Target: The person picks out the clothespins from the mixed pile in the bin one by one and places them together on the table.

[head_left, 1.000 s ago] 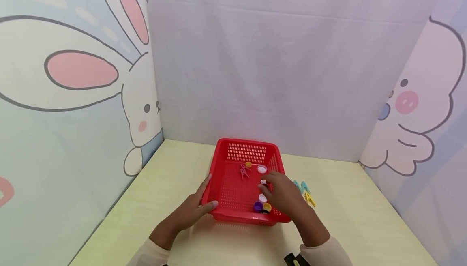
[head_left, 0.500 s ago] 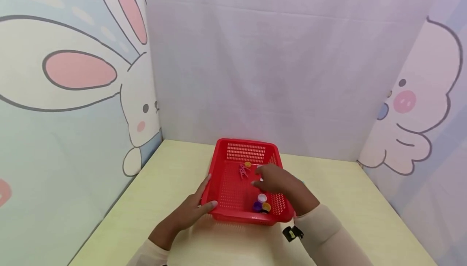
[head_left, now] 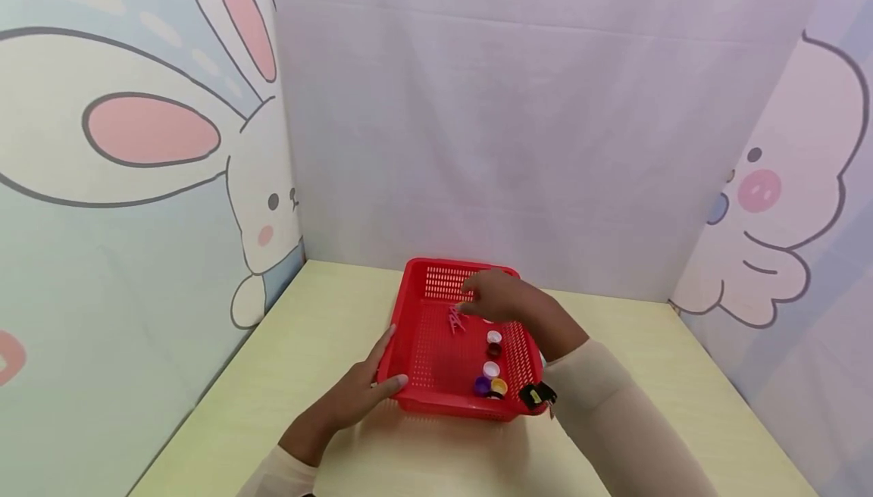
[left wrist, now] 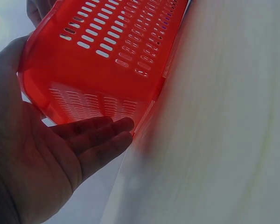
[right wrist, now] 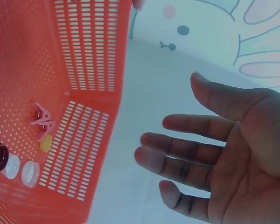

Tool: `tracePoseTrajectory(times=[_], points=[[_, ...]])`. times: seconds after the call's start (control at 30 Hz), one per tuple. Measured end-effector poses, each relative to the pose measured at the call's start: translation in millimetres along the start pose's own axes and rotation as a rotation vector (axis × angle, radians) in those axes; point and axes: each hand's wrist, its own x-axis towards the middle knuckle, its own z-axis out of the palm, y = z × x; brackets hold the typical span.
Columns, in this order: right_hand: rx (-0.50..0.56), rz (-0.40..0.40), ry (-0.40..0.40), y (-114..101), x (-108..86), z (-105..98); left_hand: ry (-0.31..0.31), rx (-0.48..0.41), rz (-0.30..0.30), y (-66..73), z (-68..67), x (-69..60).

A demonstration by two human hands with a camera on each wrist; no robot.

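A red plastic basket (head_left: 443,404) stands on the table. My left hand (head_left: 355,395) grips its near-left corner, thumb over the rim and fingers (left wrist: 100,144) along the outer wall. Over the far right part is my right hand (head_left: 501,296), fingers spread and holding nothing in the right wrist view. Inside lie pink clothespins (head_left: 456,321) and, along the right side, a brown cap (head_left: 494,349), white caps (head_left: 491,370), a purple cap (head_left: 482,386) and a yellow cap (head_left: 499,386). Another yellow cap (right wrist: 45,143) beside the clothespins is hidden in the head view.
The pale table (head_left: 327,300) meets a plain cloth backdrop (head_left: 477,141) just behind the basket. Cartoon-printed side walls (head_left: 136,254) stand left and right. My right sleeve (head_left: 614,414) covers the table area right of the basket, and a black strap (head_left: 537,395) hangs from it.
My right hand has moved from the caps at the right side toward the basket's far end, uncovering the brown cap. The sleeve now hides the teal and yellow clothespins. My left hand stays put.
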Motion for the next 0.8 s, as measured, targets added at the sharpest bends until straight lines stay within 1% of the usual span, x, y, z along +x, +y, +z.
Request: tracePoseTrajectory(times=[0.07, 0.17, 0.3, 0.4, 0.47, 0.6, 0.7, 0.8], points=[[0.01, -0.008, 0.021, 2, 9.9, 1, -0.003, -0.014, -0.005, -0.6, 0.1, 0.2], [0.058, -0.002, 0.049, 6, 22.9, 6, -0.006, -0.03, -0.012, -1.3, 1.0, 0.2], [0.125, 0.018, 0.113, 12, 38.4, 18, -0.002, -0.036, -0.013, -0.6, 1.6, -0.4], [0.134, 0.016, 0.174, 17, 48.6, 27, -0.002, -0.034, -0.005, 0.2, 0.9, -0.5], [0.151, 0.014, 0.188, 21, 54.6, 33, -0.004, -0.032, 0.002, 0.2, -0.1, -0.4], [0.193, 0.023, 0.162, 29, 63.1, 45, -0.003, -0.031, 0.005, 0.9, -1.5, -1.0], [0.219, 0.057, 0.118, 32, 66.0, 55, -0.001, -0.033, 0.006, 0.8, -0.9, -1.2], [0.222, 0.085, 0.072, 35, 66.9, 64, -0.004, -0.037, 0.009, 0.2, 0.4, -1.5]])
